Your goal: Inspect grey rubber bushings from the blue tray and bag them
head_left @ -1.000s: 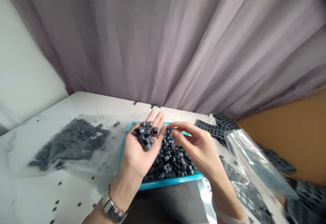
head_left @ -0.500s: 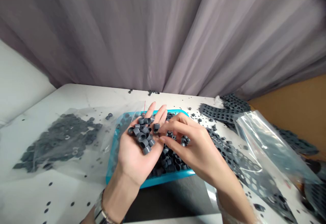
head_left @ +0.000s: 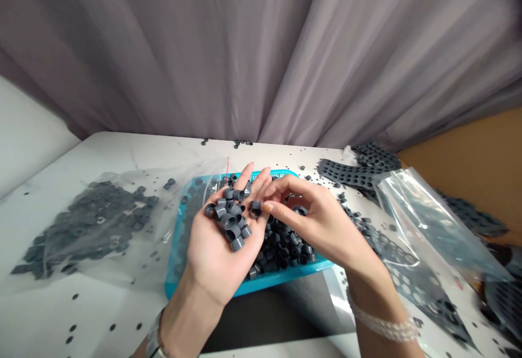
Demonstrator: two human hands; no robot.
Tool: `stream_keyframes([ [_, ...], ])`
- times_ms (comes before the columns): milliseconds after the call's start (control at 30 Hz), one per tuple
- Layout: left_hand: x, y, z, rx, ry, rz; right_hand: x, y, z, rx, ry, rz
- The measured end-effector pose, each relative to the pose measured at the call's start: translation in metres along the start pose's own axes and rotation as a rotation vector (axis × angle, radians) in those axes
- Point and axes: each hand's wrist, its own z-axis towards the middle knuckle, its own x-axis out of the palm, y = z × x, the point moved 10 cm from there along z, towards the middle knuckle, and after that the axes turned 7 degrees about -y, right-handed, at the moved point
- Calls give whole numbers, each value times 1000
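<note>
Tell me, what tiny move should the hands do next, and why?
Probably the right hand should gently pinch the nearest dark piece: its thumb is right by that piece, which sits at the edge of the loose pile on the open left hand.

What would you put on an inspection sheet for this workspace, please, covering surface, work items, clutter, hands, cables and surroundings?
Surface: white table, dotted with small dark discs.
Job's things: dark ring-shaped pieces heaped on the left hand; many more in a blue tray.
Clutter: at left, a clear bag with similar pieces showing through; at right, clear plastic and perforated dark sheets.
Hands: left hand palm up, fingers extended; right hand with its thumb at one piece, grip unclear.
Cables: nothing seen.
Surroundings: grey curtain behind, white wall at left, orange-brown panel at right.
</note>
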Motion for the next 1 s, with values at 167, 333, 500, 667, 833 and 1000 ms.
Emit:
stream_keyframes([
  [167,-1,0,-1,-3,17,1,4,-4,1,-12,2,-62],
  [333,6,2,-6,-46,137,37,3,0,0,-19,6,-48],
  [500,8,4,-7,-66,153,6,3,4,-1,-31,-12,-90],
  [667,10,2,-5,-18,117,10,1,6,-1,-39,-60,-118],
  [833,11,-1,-6,11,143,28,1,7,-2,-53,-70,-124],
  [1000,3,3,-5,-35,80,4,1,10,-2,-85,-66,-123],
])
